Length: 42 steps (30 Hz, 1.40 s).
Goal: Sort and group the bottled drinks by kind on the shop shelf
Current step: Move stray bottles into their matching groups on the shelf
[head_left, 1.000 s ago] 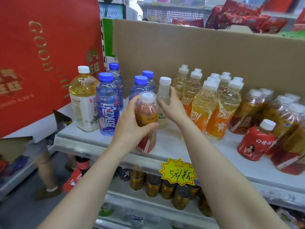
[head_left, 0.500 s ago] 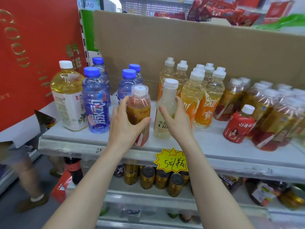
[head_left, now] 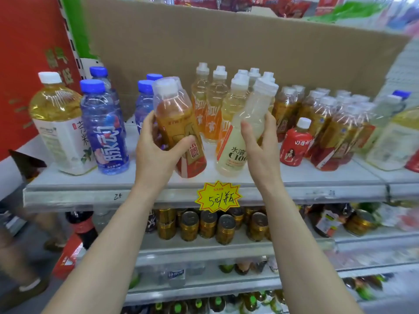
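My left hand [head_left: 158,152] grips an amber tea bottle with a red lower label [head_left: 179,123], tilted and held above the shelf front. My right hand [head_left: 260,141] holds a pale cloudy C100 bottle [head_left: 240,141], leaning right, its base near the grey shelf [head_left: 317,180]. Left of them stand blue-capped blue bottles [head_left: 104,128] and a large yellow tea bottle [head_left: 59,123]. Behind my hands stands a group of orange-labelled sports drinks [head_left: 213,103]. To the right are amber tea bottles [head_left: 335,123] and a small red bottle [head_left: 294,143].
A cardboard sheet [head_left: 226,48] backs the shelf. A yellow price tag [head_left: 217,197] hangs on the shelf's front edge. Gold cans [head_left: 208,225] fill the shelf below. A red box [head_left: 27,53] stands at the left. Another person's legs [head_left: 20,279] are at lower left.
Both hands have lifted their bottles up and toward me off the shelf; the tea bottle now tilts left and the C100 bottle leans right. The view has moved closer.
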Available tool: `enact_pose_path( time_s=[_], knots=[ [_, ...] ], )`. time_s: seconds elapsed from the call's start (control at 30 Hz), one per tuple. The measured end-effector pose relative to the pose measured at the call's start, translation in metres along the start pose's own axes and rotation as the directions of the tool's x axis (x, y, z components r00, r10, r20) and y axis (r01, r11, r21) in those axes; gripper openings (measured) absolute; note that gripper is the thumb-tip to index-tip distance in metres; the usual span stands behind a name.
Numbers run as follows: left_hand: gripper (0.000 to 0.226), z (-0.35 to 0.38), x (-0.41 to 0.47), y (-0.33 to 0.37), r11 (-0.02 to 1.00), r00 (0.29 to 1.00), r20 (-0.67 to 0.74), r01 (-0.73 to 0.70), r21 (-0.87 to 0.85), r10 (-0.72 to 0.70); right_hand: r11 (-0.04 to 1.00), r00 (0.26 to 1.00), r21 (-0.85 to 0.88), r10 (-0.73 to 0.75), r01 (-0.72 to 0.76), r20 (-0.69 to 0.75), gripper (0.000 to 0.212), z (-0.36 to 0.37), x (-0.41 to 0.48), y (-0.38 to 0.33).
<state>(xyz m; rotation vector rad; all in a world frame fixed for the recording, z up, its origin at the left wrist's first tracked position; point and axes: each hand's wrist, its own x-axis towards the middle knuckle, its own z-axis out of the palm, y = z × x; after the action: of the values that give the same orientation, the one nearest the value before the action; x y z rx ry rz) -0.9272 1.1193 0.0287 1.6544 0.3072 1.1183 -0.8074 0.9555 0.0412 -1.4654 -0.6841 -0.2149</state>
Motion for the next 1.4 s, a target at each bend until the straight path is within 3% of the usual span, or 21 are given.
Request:
enact_pose_path(
  time_s=[0.23,0.33,0.43,0.53,0.63,0.77,0.9,1.2,1.4],
  knots=[
    [0.04,0.058,-0.038,0.02,0.972,0.969,0.213,0.16,-0.171,-0.122,0.999,0.998,-0.011,0.048,-0.048,-0.035,0.04,-0.082,-0.017,0.008],
    [0.046,0.098,-0.067,0.023,0.963,0.949,0.273,0.208,-0.172,-0.157,0.996,0.997,-0.039,0.076,-0.076,-0.003,0.032,-0.131,-0.023,0.018],
    [0.05,0.145,-0.096,0.026,0.948,0.934,0.303,0.255,-0.193,-0.19,0.989,0.994,-0.093,0.111,-0.112,-0.006,0.046,-0.188,-0.027,0.029],
    [0.044,0.199,-0.125,0.03,0.93,0.918,0.334,0.297,-0.218,-0.215,0.981,0.991,-0.137,0.133,-0.135,-0.021,0.047,-0.246,-0.031,0.038],
    [0.032,0.254,-0.151,0.034,0.913,0.896,0.376,0.337,-0.228,-0.237,0.967,0.985,-0.19,0.158,-0.169,-0.068,0.032,-0.305,-0.036,0.045],
    [0.036,0.328,-0.182,0.042,0.886,0.856,0.444,0.398,-0.238,-0.265,0.941,0.971,-0.258,0.184,-0.219,-0.153,0.037,-0.383,-0.042,0.054],
    [0.034,0.4,-0.198,0.047,0.873,0.797,0.552,0.43,-0.231,-0.246,0.922,0.949,-0.279,0.204,-0.269,-0.242,0.029,-0.452,-0.044,0.066],
    [0.058,0.566,-0.203,0.045,0.862,0.657,0.743,0.445,-0.242,-0.131,0.856,0.86,-0.363,0.166,-0.368,-0.482,0.052,-0.582,-0.012,0.1],
    [0.052,0.673,-0.182,0.05,0.859,0.593,0.804,0.434,-0.272,-0.045,0.838,0.802,-0.369,0.127,-0.402,-0.584,0.049,-0.649,0.045,0.123]
  ],
)
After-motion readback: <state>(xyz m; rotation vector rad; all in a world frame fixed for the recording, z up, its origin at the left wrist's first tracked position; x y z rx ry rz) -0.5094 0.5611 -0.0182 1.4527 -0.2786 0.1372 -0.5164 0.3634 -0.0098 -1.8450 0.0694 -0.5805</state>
